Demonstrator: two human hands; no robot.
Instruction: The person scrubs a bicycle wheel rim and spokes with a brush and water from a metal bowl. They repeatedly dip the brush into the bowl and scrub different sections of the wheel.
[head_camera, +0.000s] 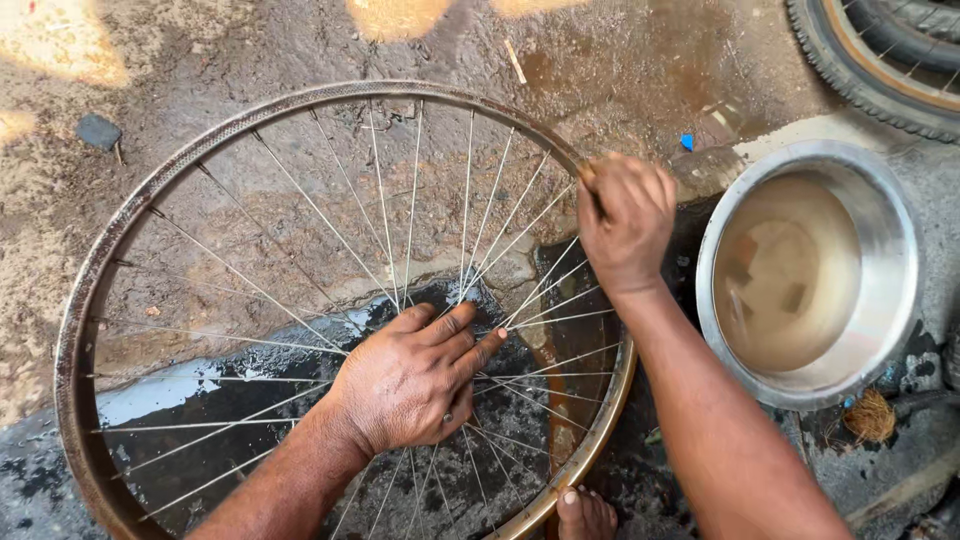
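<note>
Wheel rim (100, 270) rusty, spokes thin; left hand (415, 380) at centre, right hand (625, 220) gripping edge.

Wet, sunlit, perhaps concrete ground (300, 40)

Both forearms bare, no sleeves; hands (415, 380) ungloved, no rings or watch; foot (585, 513) bare.

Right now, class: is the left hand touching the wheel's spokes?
Touching. The head view shows the left hand pressed flat on the spokes at the wheel's centre.
</note>
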